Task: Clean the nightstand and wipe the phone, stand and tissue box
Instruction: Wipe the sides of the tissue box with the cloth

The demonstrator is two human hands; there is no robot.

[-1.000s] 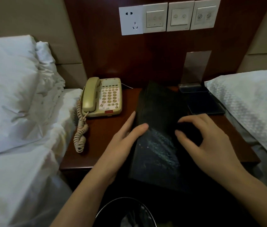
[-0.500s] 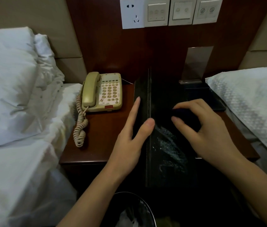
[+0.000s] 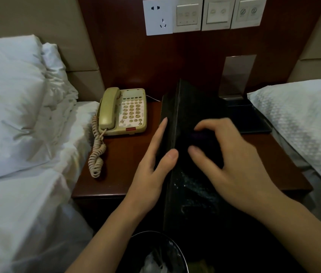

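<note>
Dim warm room light, dark areas lose detail. My right hand (image 3: 232, 156) blurs slightly. Wide-angle bends the edges.

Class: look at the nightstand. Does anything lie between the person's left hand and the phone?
Nothing visible does. The left hand holds the black box's left side; only bare nightstand lies between it and the phone.

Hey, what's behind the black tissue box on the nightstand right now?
Behind the black tissue box, to its right, a clear stand rises against the wood wall panel, with a dark tray at its foot. The tray's left part and the nightstand directly behind the box are hidden.
</note>
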